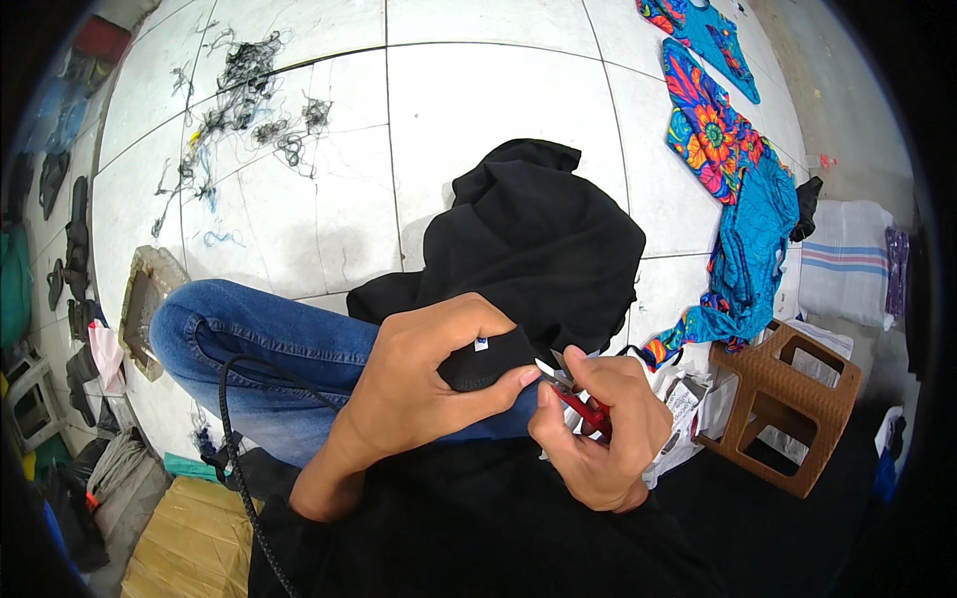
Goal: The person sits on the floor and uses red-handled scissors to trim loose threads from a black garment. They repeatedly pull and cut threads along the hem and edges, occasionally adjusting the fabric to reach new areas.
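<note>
A black garment lies bunched over my lap and onto the white tiles. My left hand pinches an edge of it between thumb and fingers, where a small white tag shows on the cloth. My right hand is closed round red-handled thread snips. The metal blades of the snips point up and left, right beside my left thumb tip at the cloth's edge. Whether a thread lies between the blades is too small to tell.
Loose dark threads litter the floor at the far left. Brightly flowered blue fabric lies along the right. A brown plastic stool rests on its side near papers. To the left are a worn tray and a yellow-brown package.
</note>
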Action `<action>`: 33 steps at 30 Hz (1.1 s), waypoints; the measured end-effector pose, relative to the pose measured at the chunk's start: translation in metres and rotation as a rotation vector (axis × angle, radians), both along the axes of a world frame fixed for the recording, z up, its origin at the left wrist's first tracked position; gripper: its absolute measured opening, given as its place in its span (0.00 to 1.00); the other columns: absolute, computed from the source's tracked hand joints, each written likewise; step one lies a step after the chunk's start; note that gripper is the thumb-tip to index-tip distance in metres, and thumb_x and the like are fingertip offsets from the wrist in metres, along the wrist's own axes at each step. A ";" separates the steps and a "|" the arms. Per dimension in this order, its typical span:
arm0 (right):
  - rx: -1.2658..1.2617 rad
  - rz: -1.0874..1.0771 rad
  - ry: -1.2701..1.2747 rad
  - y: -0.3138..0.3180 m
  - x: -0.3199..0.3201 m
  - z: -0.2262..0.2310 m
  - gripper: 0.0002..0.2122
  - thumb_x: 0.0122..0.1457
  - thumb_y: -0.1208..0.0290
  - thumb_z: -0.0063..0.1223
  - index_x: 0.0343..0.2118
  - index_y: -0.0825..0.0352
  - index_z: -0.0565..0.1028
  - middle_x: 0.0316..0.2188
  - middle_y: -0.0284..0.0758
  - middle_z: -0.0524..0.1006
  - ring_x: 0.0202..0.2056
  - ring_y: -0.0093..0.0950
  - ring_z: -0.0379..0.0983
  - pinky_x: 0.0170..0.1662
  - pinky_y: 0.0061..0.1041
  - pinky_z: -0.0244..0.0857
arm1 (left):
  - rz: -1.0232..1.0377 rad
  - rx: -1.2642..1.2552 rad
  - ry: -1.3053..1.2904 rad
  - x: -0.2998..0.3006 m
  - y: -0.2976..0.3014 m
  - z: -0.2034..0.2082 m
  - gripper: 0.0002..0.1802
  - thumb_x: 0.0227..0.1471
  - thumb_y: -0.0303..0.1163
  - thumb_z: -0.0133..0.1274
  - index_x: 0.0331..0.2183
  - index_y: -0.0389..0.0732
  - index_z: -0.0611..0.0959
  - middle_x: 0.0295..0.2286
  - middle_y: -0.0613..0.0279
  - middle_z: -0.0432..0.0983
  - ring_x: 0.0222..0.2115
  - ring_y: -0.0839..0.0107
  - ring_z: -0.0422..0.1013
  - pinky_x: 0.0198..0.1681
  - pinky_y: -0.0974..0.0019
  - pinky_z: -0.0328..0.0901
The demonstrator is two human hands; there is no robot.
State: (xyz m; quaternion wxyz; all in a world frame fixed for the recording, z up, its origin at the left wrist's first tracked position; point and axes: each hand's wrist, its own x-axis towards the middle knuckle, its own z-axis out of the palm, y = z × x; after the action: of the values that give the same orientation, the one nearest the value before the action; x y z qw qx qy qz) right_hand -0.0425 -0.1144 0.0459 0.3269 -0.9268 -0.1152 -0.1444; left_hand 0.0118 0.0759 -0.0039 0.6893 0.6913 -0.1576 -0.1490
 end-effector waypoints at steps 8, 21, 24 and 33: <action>0.017 -0.018 0.031 0.000 -0.003 0.001 0.18 0.43 0.80 0.74 0.39 0.75 0.80 0.27 0.44 0.82 0.23 0.33 0.81 0.23 0.23 0.71 | -0.009 0.001 0.001 0.000 0.000 0.000 0.12 0.46 0.23 0.71 0.34 0.34 0.85 0.32 0.56 0.84 0.32 0.71 0.80 0.35 0.70 0.71; 0.052 -0.001 -0.025 -0.001 0.001 -0.002 0.18 0.44 0.80 0.74 0.40 0.76 0.79 0.30 0.46 0.82 0.24 0.35 0.81 0.24 0.25 0.72 | 0.010 0.011 0.018 0.001 -0.002 0.003 0.12 0.46 0.24 0.71 0.33 0.34 0.85 0.29 0.58 0.83 0.29 0.75 0.78 0.31 0.72 0.68; 0.020 -0.027 -0.069 0.000 -0.002 -0.005 0.19 0.45 0.81 0.73 0.41 0.76 0.79 0.31 0.46 0.81 0.25 0.35 0.80 0.25 0.25 0.72 | 0.023 0.007 0.029 0.001 -0.004 0.005 0.11 0.46 0.25 0.71 0.32 0.34 0.84 0.28 0.59 0.82 0.27 0.77 0.76 0.30 0.73 0.67; -0.053 -0.116 -0.184 -0.002 -0.004 -0.014 0.20 0.48 0.82 0.72 0.46 0.77 0.79 0.33 0.45 0.81 0.27 0.34 0.79 0.28 0.25 0.73 | 0.046 0.028 0.006 0.005 -0.014 0.013 0.10 0.47 0.25 0.70 0.29 0.35 0.83 0.23 0.63 0.80 0.24 0.81 0.73 0.27 0.74 0.63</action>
State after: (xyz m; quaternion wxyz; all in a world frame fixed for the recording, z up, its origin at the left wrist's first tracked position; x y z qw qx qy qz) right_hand -0.0464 -0.1167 0.0316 0.2812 -0.9231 -0.0947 -0.2445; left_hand 0.0172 0.0619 0.0093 0.6832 0.7039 -0.1374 -0.1373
